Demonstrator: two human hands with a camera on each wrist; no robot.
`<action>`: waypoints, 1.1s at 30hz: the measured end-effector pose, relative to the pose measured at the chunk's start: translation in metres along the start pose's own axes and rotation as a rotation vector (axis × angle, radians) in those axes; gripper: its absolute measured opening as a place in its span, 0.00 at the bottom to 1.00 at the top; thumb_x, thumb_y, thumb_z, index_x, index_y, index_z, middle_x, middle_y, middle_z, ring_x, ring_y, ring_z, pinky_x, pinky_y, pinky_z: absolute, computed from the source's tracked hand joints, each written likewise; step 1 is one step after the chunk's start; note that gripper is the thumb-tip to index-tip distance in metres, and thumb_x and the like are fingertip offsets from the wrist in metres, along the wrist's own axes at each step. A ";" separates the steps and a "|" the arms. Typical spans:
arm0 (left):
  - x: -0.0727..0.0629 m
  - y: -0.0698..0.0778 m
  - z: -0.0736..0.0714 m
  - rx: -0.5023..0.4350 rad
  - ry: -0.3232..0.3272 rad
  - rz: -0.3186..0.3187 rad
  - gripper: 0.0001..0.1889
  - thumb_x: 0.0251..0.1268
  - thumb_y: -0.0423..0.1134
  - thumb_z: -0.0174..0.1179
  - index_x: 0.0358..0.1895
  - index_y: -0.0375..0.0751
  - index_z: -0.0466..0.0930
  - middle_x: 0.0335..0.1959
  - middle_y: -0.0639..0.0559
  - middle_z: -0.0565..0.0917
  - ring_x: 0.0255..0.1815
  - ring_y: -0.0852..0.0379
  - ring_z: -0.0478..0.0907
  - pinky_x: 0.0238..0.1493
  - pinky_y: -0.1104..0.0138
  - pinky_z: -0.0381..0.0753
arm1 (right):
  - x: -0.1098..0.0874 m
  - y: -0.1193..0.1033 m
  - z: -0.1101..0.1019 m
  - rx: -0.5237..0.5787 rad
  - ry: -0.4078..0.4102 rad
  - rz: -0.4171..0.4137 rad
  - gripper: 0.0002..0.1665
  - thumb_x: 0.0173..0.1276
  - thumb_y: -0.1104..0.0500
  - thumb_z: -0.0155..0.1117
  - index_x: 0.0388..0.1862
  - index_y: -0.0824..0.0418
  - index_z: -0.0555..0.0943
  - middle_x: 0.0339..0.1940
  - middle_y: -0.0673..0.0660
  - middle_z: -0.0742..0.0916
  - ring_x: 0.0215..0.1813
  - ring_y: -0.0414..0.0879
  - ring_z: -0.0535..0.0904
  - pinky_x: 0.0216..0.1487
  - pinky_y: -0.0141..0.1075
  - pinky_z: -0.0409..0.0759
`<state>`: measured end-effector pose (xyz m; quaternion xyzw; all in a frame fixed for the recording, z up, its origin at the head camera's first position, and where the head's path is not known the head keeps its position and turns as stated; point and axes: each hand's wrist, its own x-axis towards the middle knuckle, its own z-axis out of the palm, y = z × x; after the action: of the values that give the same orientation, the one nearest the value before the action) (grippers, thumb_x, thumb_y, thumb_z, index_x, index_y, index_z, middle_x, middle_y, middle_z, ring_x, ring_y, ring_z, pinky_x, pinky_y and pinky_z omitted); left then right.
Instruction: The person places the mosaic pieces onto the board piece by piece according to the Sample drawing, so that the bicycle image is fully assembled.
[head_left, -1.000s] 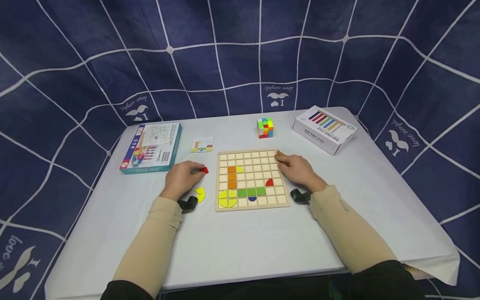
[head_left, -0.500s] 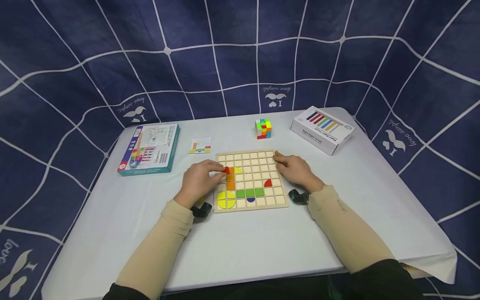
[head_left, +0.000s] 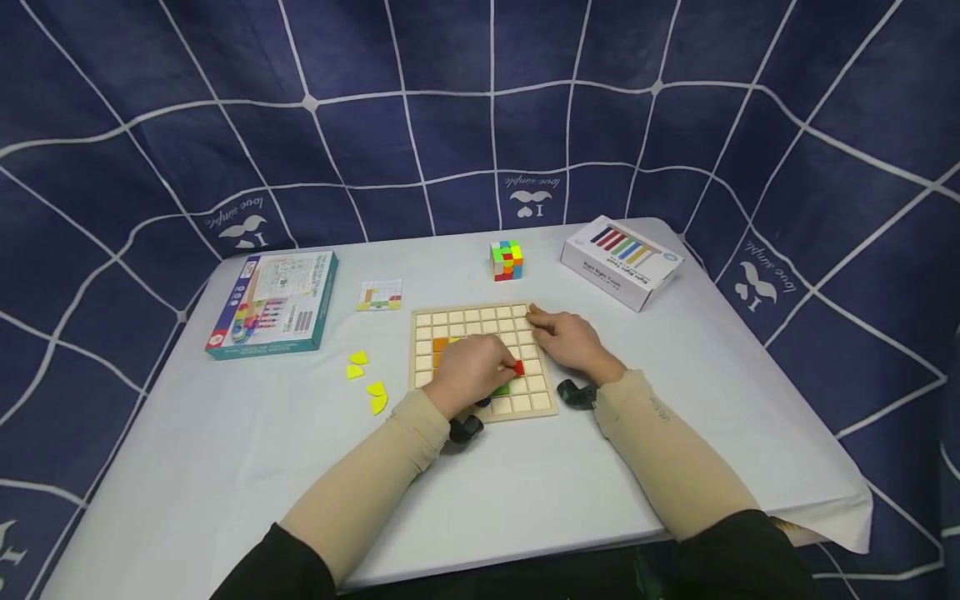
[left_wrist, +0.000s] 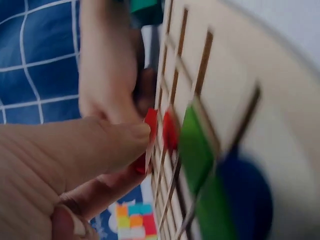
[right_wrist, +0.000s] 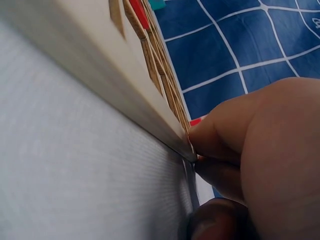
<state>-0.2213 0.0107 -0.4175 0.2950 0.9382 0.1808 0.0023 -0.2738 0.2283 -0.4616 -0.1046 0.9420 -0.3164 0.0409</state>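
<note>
My left hand point(head_left: 474, 365) is over the wooden grid board point(head_left: 542, 403), pinching a small red piece point(left_wrist: 151, 122) between thumb and fingertip. In the left wrist view the piece is just above the board, close to another red piece point(left_wrist: 170, 131) that lies in the grid. Green squares point(left_wrist: 194, 145) and a blue rounded piece point(left_wrist: 247, 195) lie there too. Orange squares point(head_left: 438, 344) show at the left of the grid; my left hand hides other pieces. At the board's far right corner, my right hand point(head_left: 573, 343) grips the edge with thumb and fingers.
Several loose yellow pieces point(head_left: 378, 403) lie left of the board. Behind them are a pattern card point(head_left: 380, 295) and a teal-edged box point(head_left: 273, 304). A colourful puzzle cube point(head_left: 506, 261) and a white box point(head_left: 622, 262) stand at the back of the white-covered table point(head_left: 570, 483).
My left hand has carried the red piece from the table left of the board across to the grid's right side. My right hand has stayed at the board's corner. The head view has shifted slightly.
</note>
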 end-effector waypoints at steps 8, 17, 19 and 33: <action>0.019 0.016 0.014 0.051 -0.013 0.002 0.06 0.65 0.42 0.71 0.41 0.57 0.94 0.39 0.62 0.91 0.33 0.63 0.83 0.28 0.66 0.78 | 0.001 0.001 -0.001 -0.037 0.007 -0.033 0.26 0.79 0.52 0.57 0.73 0.52 0.76 0.77 0.47 0.72 0.76 0.55 0.71 0.67 0.54 0.75; 0.026 0.020 0.017 0.031 -0.031 -0.014 0.08 0.64 0.41 0.71 0.43 0.58 0.94 0.39 0.62 0.91 0.34 0.61 0.84 0.27 0.66 0.77 | 0.003 0.002 0.000 -0.048 0.005 -0.038 0.26 0.79 0.52 0.57 0.73 0.52 0.76 0.77 0.47 0.72 0.71 0.54 0.77 0.63 0.52 0.77; 0.027 0.020 0.017 0.027 -0.035 -0.021 0.08 0.64 0.41 0.71 0.44 0.58 0.94 0.39 0.62 0.91 0.34 0.61 0.84 0.27 0.66 0.77 | 0.003 0.002 -0.001 -0.041 0.004 -0.039 0.26 0.79 0.52 0.57 0.73 0.53 0.76 0.77 0.47 0.72 0.75 0.55 0.72 0.67 0.54 0.75; 0.029 0.021 0.017 0.028 -0.042 -0.063 0.05 0.65 0.41 0.70 0.36 0.58 0.94 0.32 0.64 0.90 0.29 0.63 0.80 0.27 0.66 0.76 | 0.002 0.004 -0.002 -0.039 0.016 -0.056 0.26 0.79 0.52 0.56 0.72 0.53 0.76 0.77 0.48 0.73 0.70 0.53 0.78 0.61 0.52 0.77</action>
<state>-0.2318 0.0487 -0.4231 0.2692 0.9492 0.1611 0.0236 -0.2768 0.2317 -0.4622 -0.1290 0.9450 -0.2997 0.0224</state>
